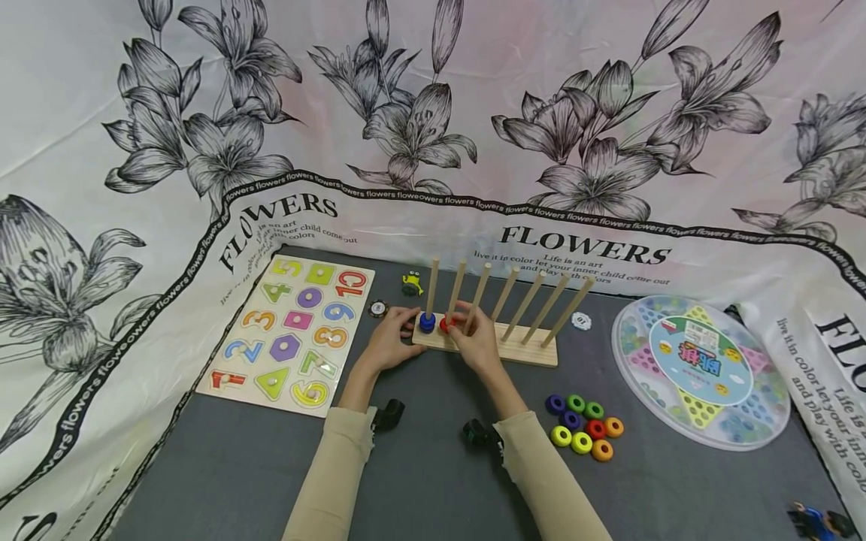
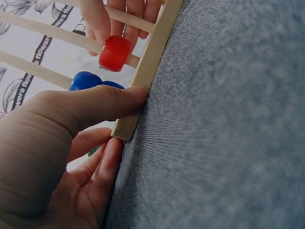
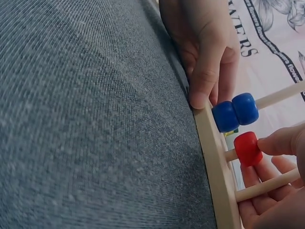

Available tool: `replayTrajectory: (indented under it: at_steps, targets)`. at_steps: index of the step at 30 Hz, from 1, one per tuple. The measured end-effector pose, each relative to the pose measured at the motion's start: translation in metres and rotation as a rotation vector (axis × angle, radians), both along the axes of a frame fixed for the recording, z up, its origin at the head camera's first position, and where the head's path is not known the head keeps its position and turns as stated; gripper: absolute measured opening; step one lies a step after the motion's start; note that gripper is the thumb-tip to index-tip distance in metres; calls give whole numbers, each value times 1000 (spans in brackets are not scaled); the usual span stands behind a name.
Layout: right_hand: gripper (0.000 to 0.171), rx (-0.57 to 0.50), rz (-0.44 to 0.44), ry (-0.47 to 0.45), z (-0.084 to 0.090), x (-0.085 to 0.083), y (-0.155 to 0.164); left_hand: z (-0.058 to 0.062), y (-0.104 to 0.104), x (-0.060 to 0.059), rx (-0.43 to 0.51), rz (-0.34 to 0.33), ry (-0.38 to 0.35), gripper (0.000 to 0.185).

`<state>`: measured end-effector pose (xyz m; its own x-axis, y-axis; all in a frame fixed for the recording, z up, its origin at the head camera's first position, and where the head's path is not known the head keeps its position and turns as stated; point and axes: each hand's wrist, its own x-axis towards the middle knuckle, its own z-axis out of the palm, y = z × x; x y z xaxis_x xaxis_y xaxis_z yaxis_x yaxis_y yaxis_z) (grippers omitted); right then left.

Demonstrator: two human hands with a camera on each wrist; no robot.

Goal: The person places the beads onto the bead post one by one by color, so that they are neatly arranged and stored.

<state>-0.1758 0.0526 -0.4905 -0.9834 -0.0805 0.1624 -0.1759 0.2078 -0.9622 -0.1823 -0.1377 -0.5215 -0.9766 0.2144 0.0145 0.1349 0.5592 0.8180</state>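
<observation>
A wooden peg stand (image 1: 531, 351) with a row of upright pegs stands at the middle of the table. My left hand (image 1: 390, 342) grips the left end of its base, thumb on the front edge and fingers behind. Two blue beads (image 3: 235, 112) sit stacked low on the leftmost peg. On the second peg is a red bead (image 3: 248, 149), pinched between the thumb and fingers of my right hand (image 1: 477, 342). In the right wrist view a stretch of bare peg shows between this red bead and the base.
Loose beads (image 1: 595, 429) in several colours lie front right. A round Chinese checkers box (image 1: 632, 376) is at the right, a number puzzle board (image 1: 314, 309) at the left. Behind the stand are a small green toy (image 1: 411, 283) and two chips, one dark (image 1: 378, 308), one pale (image 1: 581, 321).
</observation>
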Motion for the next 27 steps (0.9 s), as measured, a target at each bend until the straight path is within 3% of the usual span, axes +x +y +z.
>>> replayTrajectory:
  at_steps: [5,13,21,27]
  targets:
    - [44,7,12,-36,22,11,0,2,2,1,2,-4,5,72]
    - [45,-75,38,-100,23,14,14,2,1,0,-3,6,3,73]
    - [45,-37,12,63,62,42,45,4,1,-1,1,7,-8,73]
    - [34,-14,52,135,71,62,93,1,2,1,6,-2,-5,73]
